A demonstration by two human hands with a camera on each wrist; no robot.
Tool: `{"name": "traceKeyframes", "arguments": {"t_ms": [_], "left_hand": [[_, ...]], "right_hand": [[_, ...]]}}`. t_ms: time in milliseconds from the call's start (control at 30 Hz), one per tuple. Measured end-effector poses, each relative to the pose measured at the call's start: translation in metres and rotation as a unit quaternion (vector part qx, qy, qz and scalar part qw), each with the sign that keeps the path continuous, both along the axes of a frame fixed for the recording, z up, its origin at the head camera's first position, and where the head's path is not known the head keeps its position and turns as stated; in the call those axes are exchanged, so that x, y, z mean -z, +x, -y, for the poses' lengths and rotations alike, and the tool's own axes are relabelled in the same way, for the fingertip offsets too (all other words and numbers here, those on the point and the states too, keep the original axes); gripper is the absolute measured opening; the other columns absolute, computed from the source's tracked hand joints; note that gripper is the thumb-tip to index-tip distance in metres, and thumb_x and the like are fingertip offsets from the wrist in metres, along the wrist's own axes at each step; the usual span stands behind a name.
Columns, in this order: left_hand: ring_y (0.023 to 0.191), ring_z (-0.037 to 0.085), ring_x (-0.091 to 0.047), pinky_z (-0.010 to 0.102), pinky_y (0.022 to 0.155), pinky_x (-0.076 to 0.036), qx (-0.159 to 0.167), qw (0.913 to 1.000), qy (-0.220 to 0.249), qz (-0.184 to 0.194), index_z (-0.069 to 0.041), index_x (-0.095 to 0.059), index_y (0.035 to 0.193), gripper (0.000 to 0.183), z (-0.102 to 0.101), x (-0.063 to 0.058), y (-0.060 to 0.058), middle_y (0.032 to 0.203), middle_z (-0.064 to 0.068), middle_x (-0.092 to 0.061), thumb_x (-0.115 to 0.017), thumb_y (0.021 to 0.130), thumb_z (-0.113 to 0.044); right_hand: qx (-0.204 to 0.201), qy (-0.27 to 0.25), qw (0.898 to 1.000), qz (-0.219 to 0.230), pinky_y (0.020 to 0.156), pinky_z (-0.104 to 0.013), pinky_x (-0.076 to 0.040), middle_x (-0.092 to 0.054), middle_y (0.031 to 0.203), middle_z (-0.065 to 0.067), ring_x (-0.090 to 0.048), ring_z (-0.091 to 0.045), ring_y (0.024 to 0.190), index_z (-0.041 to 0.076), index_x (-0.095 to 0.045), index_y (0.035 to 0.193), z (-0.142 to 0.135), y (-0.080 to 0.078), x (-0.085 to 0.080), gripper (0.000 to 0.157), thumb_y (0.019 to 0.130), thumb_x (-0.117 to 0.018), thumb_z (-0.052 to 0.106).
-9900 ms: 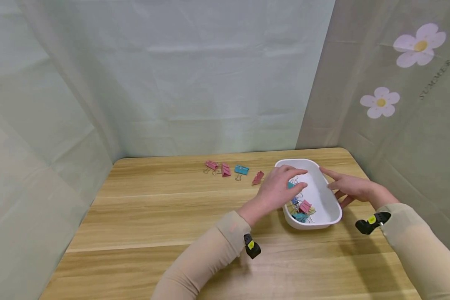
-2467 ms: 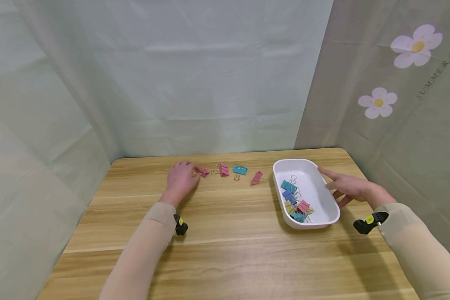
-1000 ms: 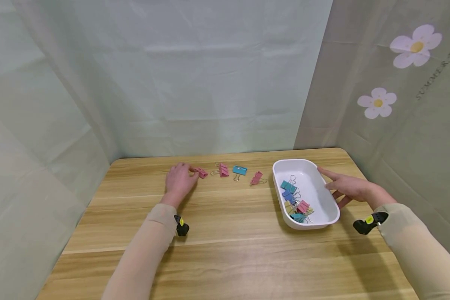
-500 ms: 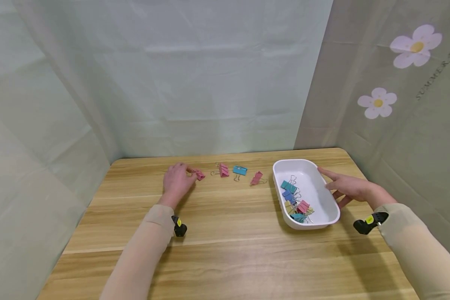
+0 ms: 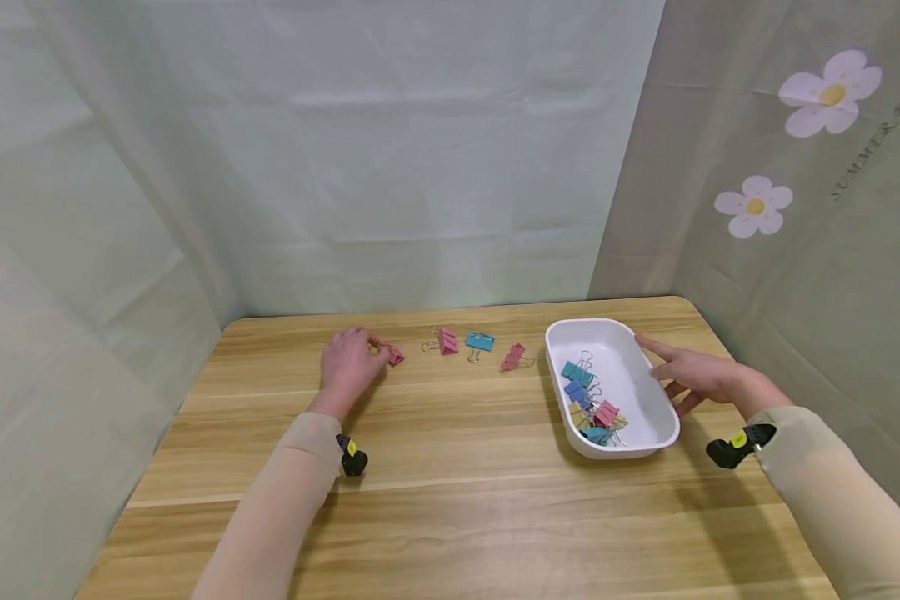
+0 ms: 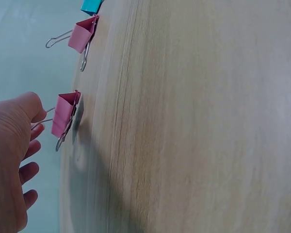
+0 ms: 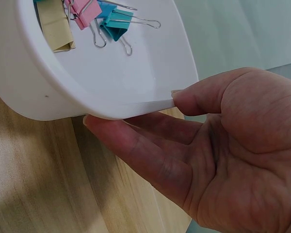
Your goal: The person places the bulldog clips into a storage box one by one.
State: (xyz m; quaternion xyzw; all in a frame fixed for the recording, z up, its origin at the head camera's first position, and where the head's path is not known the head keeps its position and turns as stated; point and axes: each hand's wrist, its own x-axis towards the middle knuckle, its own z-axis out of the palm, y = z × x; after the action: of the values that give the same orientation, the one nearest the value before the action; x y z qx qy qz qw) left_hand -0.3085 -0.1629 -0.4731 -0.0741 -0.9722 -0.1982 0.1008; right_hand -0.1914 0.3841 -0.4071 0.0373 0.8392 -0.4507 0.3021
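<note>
Thumb and fingertips of my left hand (image 5: pixel 347 360) pinch a wire handle of a pink binder clip (image 6: pixel 64 114) near the table's far left. The clip's body points away from the fingertips, close over the wood. In the right wrist view, my right hand (image 7: pixel 233 145) touches the outer side of a white tray (image 5: pixel 652 442), its fingers nearly straight and thumb tip right at the rim. Inside the tray lies a heap of binder clips: teal (image 5: pixel 577 372), blue (image 5: pixel 577 392), pink (image 5: pixel 606 412) and yellow.
To the right of my left hand, a row of loose clips lies on the wooden table (image 5: pixel 435 500): a pink clip (image 5: pixel 447 340), a blue clip (image 5: pixel 480 340) and another pink clip (image 5: pixel 513 357). A pale curtain (image 5: pixel 420 167) hangs behind the table's back edge.
Over the last second or so, my left hand has drawn the pinched pink clip leftward and slightly nearer, away from the other loose clips. My right hand and the tray stay put.
</note>
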Motion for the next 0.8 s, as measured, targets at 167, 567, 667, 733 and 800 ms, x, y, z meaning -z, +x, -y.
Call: {"name": "traceKeyframes", "arguments": {"t_ms": [167, 567, 667, 733, 800], "left_hand": [[0.115, 0.038, -0.053, 0.056, 0.096, -0.044, 0.005, 0.9999, -0.004, -0.011, -0.009, -0.072, 0.102, 0.026, 0.002, -0.002, 0.0, 0.126, 0.016, -0.063, -0.069, 0.09, -0.032], [0.12, 0.036, -0.053, 0.053, 0.1, -0.044, 0.017, 0.9995, -0.005, -0.026, -0.011, -0.071, 0.106, 0.029, 0.001, -0.008, 0.003, 0.127, 0.013, -0.064, -0.073, 0.092, -0.036], [0.121, 0.036, -0.053, 0.054, 0.101, -0.044, 0.022, 0.9992, -0.006, -0.032, -0.01, -0.07, 0.107, 0.032, 0.0, -0.01, 0.003, 0.129, 0.013, -0.063, -0.072, 0.093, -0.038], [0.122, 0.036, -0.053, 0.055, 0.103, -0.043, 0.027, 0.9988, -0.009, -0.04, -0.01, -0.071, 0.108, 0.033, 0.0, -0.012, 0.003, 0.131, 0.013, -0.063, -0.072, 0.093, -0.04], [0.125, 0.036, -0.053, 0.055, 0.105, -0.042, 0.034, 0.998, -0.01, -0.052, -0.01, -0.071, 0.108, 0.033, -0.001, -0.014, 0.004, 0.133, 0.012, -0.063, -0.071, 0.094, -0.04]], "right_hand": [[-0.004, -0.003, 1.0, -0.001, 0.082, -0.049, -0.06, -0.005, 0.162, -0.033, -0.06, -0.044, 0.116, 0.029, 0.008, 0.164, 0.0, 0.0, -0.001, 0.081, 0.107, -0.05, 0.023], [-0.003, -0.002, 1.0, 0.0, 0.081, -0.049, -0.06, -0.005, 0.162, -0.033, -0.06, -0.044, 0.116, 0.029, 0.009, 0.164, -0.001, -0.001, -0.001, 0.081, 0.107, -0.05, 0.023], [0.001, -0.003, 1.0, 0.002, 0.082, -0.049, -0.06, -0.006, 0.163, -0.032, -0.061, -0.042, 0.116, 0.03, 0.007, 0.164, 0.0, -0.001, 0.0, 0.081, 0.107, -0.05, 0.022], [0.001, -0.004, 1.0, 0.002, 0.082, -0.049, -0.06, -0.006, 0.163, -0.032, -0.061, -0.042, 0.115, 0.03, 0.007, 0.164, 0.0, -0.001, 0.0, 0.081, 0.107, -0.05, 0.022], [0.002, -0.005, 1.0, 0.002, 0.082, -0.049, -0.06, -0.006, 0.163, -0.032, -0.061, -0.041, 0.115, 0.03, 0.007, 0.164, 0.0, -0.001, 0.001, 0.081, 0.107, -0.05, 0.022]]}}
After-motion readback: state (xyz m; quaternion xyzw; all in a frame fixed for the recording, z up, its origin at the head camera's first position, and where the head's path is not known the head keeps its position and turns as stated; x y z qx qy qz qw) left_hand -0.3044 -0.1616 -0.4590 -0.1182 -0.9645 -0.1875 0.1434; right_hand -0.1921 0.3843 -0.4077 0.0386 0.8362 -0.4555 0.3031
